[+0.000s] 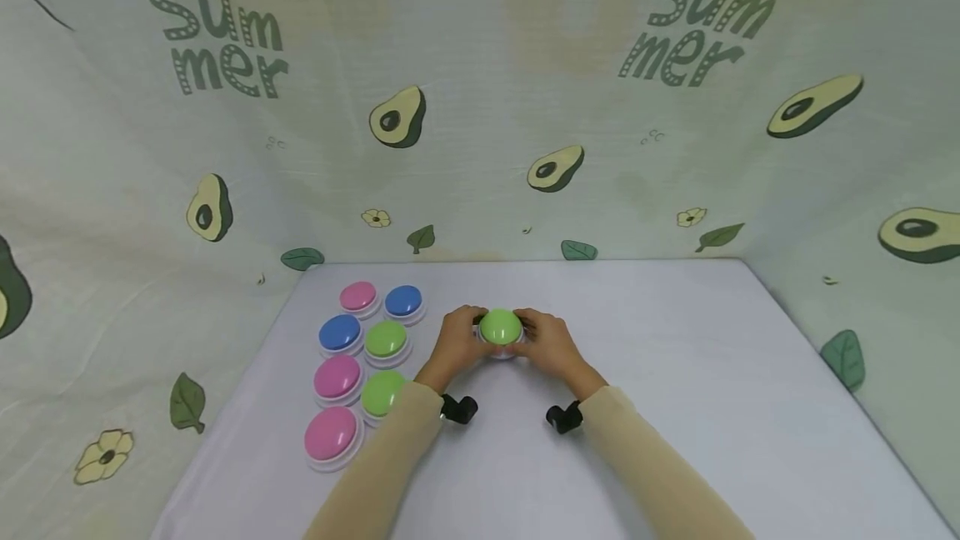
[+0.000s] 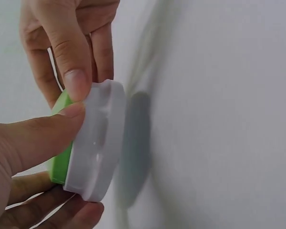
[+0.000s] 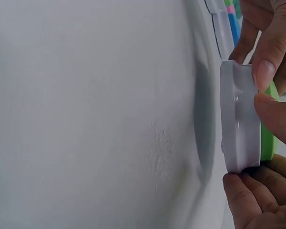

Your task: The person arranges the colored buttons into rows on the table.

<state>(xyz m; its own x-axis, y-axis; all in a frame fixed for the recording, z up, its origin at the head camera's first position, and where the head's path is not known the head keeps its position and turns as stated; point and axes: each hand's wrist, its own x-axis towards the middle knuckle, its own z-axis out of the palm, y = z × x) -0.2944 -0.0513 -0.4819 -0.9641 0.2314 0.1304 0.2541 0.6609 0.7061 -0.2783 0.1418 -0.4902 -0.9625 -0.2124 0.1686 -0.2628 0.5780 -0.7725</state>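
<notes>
Between both hands is a green push button (image 1: 500,327) with a domed top and a white round base. My left hand (image 1: 459,342) grips its left side, thumb on the near side and fingers round the far side. On the opposite side my right hand (image 1: 549,343) holds it the same way. The two thumbs meet at the front, as the left wrist view shows on the white base (image 2: 97,143). Both wrist views show a strip of shadow beside the base, with a gap between base and table (image 3: 109,119).
Left of my hands, several similar buttons stand in two columns: pink (image 1: 331,433), blue (image 1: 340,332) and green (image 1: 386,339) ones. My left sleeve (image 1: 378,465) partly covers the nearest green button (image 1: 381,392). A printed cloth (image 1: 480,115) hangs behind the white table.
</notes>
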